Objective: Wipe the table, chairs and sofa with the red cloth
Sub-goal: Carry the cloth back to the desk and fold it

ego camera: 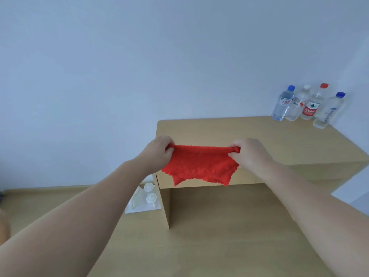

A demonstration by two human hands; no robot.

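Overhead, pale wall [119, 76] — wooden table [259, 140] carrying four bottles [308, 104].

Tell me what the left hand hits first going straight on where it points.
Beyond the red cloth it grips, the left hand points across the table; probably the wall first, though depth is unclear.

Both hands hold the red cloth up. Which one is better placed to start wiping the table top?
Right, probably. The right hand grips the red cloth in line with the table top, while the left hand sits at its left edge. Four bottles stand at the far right corner.
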